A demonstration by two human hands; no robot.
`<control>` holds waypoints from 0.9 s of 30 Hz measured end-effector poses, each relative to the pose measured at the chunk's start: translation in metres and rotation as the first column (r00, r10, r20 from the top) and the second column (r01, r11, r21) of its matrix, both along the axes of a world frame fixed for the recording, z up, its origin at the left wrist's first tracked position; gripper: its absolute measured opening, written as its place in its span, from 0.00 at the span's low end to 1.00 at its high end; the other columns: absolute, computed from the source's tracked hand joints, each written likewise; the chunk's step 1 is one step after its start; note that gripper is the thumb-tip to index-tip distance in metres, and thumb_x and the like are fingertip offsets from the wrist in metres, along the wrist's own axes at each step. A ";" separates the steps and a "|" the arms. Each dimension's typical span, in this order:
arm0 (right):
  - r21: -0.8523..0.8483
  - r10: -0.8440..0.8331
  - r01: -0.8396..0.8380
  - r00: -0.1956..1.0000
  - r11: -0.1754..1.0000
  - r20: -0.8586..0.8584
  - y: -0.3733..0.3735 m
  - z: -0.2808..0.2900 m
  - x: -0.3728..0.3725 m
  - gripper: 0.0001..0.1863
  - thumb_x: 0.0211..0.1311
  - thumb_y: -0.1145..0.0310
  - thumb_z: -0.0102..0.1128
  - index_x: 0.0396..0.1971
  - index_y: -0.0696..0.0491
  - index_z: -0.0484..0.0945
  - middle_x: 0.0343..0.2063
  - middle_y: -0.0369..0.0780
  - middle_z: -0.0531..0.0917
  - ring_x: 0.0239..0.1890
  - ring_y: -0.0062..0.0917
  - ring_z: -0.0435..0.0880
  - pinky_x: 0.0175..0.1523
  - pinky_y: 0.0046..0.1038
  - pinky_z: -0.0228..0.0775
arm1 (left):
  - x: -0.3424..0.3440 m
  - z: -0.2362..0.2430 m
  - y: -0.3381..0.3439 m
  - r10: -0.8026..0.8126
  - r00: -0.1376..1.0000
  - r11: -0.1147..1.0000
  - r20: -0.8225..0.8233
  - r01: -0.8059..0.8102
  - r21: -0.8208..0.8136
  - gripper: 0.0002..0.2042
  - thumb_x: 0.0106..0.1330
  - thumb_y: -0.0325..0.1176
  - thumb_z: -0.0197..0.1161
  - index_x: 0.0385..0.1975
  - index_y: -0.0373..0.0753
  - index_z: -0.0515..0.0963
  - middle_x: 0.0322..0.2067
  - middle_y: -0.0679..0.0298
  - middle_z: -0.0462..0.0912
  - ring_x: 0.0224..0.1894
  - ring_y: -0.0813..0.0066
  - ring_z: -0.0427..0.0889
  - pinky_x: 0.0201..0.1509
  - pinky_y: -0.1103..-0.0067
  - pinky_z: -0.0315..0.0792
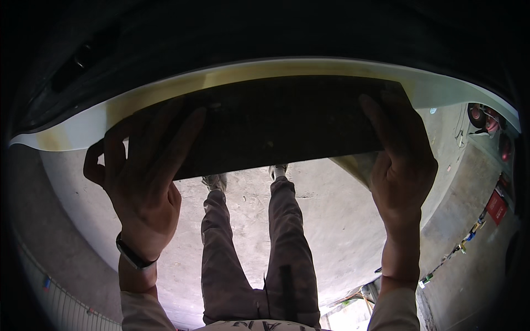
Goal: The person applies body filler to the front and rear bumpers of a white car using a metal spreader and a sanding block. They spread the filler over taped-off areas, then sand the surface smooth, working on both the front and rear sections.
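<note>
A dark, stiff-looking flat sheet point(281, 121) spans the space between my hands, just below a curved white panel edge with yellowish patches point(221, 77). My left hand point(144, 204), with a dark band on its wrist, grips the sheet's left end, one finger or thumb stretched along its face. At the right end my right hand point(406, 176) holds it the same way. The sheet's upper edge lies along or against the white panel; shadow hides whether they touch. Several fingertips are lost in the dark. Under the sheet's right part shows a pale yellowish flap point(356, 165).
Above the panel edge is a dark hollow with a small shiny fitting point(83, 55). My legs point(287, 226) stand on a grey concrete floor point(237, 220). On the right lie a red box point(496, 207), a red wheeled thing point(486, 118) and a row of small items point(469, 237).
</note>
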State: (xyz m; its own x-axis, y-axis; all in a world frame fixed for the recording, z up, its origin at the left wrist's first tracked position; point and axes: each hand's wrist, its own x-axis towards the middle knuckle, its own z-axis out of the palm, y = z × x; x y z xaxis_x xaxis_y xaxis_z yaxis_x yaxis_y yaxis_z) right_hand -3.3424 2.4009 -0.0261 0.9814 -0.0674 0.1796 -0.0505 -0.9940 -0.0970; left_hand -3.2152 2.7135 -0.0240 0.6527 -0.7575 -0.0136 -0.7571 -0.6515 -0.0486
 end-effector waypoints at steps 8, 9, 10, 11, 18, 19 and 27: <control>-0.011 -0.019 0.019 0.999 1.000 -0.047 -0.004 -0.006 0.010 0.29 0.61 0.83 0.60 0.58 0.36 0.83 0.51 0.35 0.85 0.49 0.34 0.89 0.48 0.33 0.87 | 0.019 -0.012 -0.002 -0.055 0.998 0.997 0.015 0.055 -0.053 0.39 0.56 0.10 0.58 0.64 0.62 0.80 0.59 0.76 0.85 0.61 0.69 0.77 0.67 0.63 0.56; -0.005 -0.065 0.065 0.996 0.998 -0.065 -0.004 -0.006 0.010 0.28 0.60 0.82 0.62 0.56 0.36 0.84 0.49 0.33 0.85 0.45 0.33 0.91 0.41 0.30 0.89 | 0.020 -0.012 -0.003 -0.052 0.998 0.998 0.020 0.053 -0.045 0.39 0.57 0.09 0.56 0.65 0.62 0.79 0.59 0.76 0.85 0.62 0.68 0.77 0.68 0.62 0.57; 0.007 -0.012 0.012 0.999 1.000 -0.044 -0.004 -0.006 0.010 0.29 0.61 0.83 0.58 0.58 0.36 0.83 0.51 0.35 0.85 0.49 0.34 0.89 0.48 0.33 0.87 | 0.021 -0.011 -0.004 -0.040 0.999 0.999 0.019 0.040 -0.033 0.40 0.57 0.09 0.54 0.65 0.62 0.78 0.60 0.75 0.85 0.63 0.67 0.77 0.69 0.61 0.58; 0.039 -0.022 0.025 0.997 0.999 -0.080 -0.004 -0.006 0.010 0.31 0.62 0.85 0.54 0.60 0.36 0.82 0.53 0.36 0.85 0.53 0.35 0.88 0.56 0.37 0.84 | 0.022 -0.011 -0.004 -0.053 0.998 0.998 0.015 0.054 -0.032 0.40 0.57 0.09 0.54 0.65 0.62 0.78 0.60 0.75 0.85 0.63 0.67 0.77 0.68 0.62 0.58; 0.033 -0.048 0.054 0.985 0.998 -0.163 -0.002 0.001 0.009 0.32 0.64 0.85 0.49 0.61 0.38 0.82 0.54 0.39 0.85 0.56 0.37 0.87 0.64 0.40 0.80 | 0.024 -0.009 -0.001 -0.063 0.998 0.997 -0.020 0.062 -0.037 0.41 0.52 0.09 0.53 0.65 0.60 0.79 0.59 0.74 0.85 0.62 0.67 0.77 0.66 0.63 0.59; 0.045 -0.061 0.071 0.982 0.996 -0.178 0.000 0.001 0.007 0.31 0.64 0.85 0.49 0.61 0.38 0.82 0.54 0.39 0.86 0.56 0.37 0.87 0.64 0.40 0.80 | 0.021 -0.008 0.000 -0.063 0.997 0.998 -0.032 0.062 -0.033 0.41 0.53 0.09 0.53 0.65 0.60 0.79 0.59 0.74 0.85 0.62 0.67 0.77 0.66 0.64 0.58; 0.091 -0.112 0.143 0.951 0.985 -0.288 0.019 -0.006 -0.045 0.23 0.59 0.79 0.62 0.53 0.41 0.86 0.50 0.39 0.85 0.47 0.35 0.89 0.39 0.30 0.86 | -0.049 -0.016 0.009 0.062 0.941 0.998 -0.333 -0.060 0.015 0.32 0.57 0.14 0.60 0.61 0.53 0.83 0.56 0.73 0.87 0.58 0.70 0.76 0.62 0.66 0.55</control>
